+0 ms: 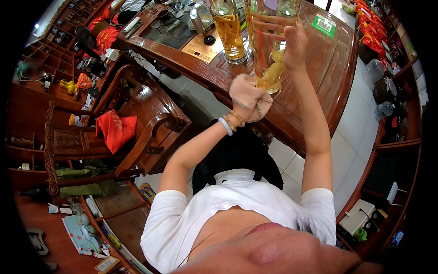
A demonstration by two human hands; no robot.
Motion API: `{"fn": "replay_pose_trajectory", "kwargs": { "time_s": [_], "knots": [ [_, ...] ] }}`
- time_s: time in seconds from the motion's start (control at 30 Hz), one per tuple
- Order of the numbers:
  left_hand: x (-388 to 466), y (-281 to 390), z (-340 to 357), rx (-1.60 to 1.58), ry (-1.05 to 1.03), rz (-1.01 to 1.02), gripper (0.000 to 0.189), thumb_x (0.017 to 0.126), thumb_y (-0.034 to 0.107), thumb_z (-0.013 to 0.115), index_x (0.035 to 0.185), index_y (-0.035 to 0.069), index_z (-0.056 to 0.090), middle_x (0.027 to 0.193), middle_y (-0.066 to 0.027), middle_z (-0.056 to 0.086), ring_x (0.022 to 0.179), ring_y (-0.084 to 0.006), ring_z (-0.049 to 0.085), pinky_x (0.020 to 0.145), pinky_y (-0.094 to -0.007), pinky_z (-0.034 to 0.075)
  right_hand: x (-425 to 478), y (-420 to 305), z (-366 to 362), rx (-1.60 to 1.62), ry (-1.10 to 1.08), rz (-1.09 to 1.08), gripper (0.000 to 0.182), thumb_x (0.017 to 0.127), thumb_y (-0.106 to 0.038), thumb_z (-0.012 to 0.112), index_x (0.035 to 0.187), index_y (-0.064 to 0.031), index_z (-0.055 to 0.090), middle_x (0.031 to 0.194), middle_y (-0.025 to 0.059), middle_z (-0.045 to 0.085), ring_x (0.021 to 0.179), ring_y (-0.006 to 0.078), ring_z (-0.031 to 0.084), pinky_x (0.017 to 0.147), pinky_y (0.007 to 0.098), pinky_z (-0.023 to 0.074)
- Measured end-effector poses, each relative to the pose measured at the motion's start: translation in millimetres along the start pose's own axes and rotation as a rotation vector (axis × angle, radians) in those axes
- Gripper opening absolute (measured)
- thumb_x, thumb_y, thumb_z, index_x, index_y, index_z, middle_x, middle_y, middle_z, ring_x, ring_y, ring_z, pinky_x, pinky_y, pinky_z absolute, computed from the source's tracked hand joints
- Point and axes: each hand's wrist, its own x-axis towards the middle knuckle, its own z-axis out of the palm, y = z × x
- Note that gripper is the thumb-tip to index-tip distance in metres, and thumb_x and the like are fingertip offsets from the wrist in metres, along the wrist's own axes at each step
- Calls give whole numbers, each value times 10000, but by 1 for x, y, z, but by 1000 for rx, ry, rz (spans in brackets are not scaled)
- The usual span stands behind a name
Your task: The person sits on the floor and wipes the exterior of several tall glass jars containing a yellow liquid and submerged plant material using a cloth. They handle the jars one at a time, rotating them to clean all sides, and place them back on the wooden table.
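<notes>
My left hand (249, 102) is wrapped in a pinkish cloth (247, 91) and presses it against the lower part of a tall glass jar (262, 65); the cloth hides most of its fingers. Root-like pieces in yellowish liquid lie at the jar's bottom. My right hand (296, 46) rests around the upper right side of this jar, its fingers seen through the glass. Just left stands another tall glass jar (230, 34) with amber liquid and root-like matter. More tall glass jars stand behind, partly hidden.
The polished wooden table (321, 68) carries a green card (323, 25) with a printed code, a glass teapot (198, 15), a dark tea tray (167, 32) and a round black object (209, 40). A carved wooden chair (137, 150) with a red cloth item (116, 130) stands at the left.
</notes>
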Motion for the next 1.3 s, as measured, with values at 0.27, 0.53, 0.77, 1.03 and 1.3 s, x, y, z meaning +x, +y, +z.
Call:
{"fn": "replay_pose_trajectory", "kwargs": {
  "time_s": [0.27, 0.53, 0.77, 1.03, 1.3],
  "knots": [
    [-14, 37, 11, 148, 198, 122, 124, 649, 61, 619, 769, 72, 590, 636, -105, 529, 626, -281, 568, 535, -379, 447, 2, 6, -3, -84, 2, -22, 712, 881, -567, 441, 1188, 76, 429, 727, -30, 404, 664, 53, 420, 613, 208, 457],
    [-27, 44, 29, -379, 146, -54, 93, 762, 127, 596, 782, 38, 614, 749, -81, 618, 697, -275, 589, 586, -342, 460, 5, 19, -11, -1, -51, 16, 694, 883, -517, 480, 1253, 64, 392, 867, 14, 534, 837, 88, 531, 731, 205, 435],
    [0, 94, -33, -50, 155, 71, 158, 739, 135, 628, 646, 16, 581, 644, -126, 571, 675, -311, 576, 623, -343, 477, -41, -37, -51, -205, -87, 301, 357, 908, -234, 509, 1169, 10, 524, 1020, 62, 586, 920, 119, 552, 796, 237, 438],
    [-14, 78, 27, -58, -179, 422, 274, 739, 163, 598, 1005, 97, 596, 1025, -123, 598, 1003, -273, 560, 888, -351, 435, -175, -43, -83, 38, -185, 1058, 223, 875, -138, 533, 1011, 28, 590, 910, 42, 624, 817, 130, 597, 724, 269, 485],
    [15, 71, -26, -248, -493, 381, 545, 706, 293, 736, 1172, 104, 527, 1169, -114, 537, 1115, -270, 490, 956, -362, 379, -166, -34, -104, 320, -67, 1022, 213, 832, -101, 577, 1003, 26, 592, 927, 48, 635, 816, 117, 603, 706, 251, 487]
  ]
}}
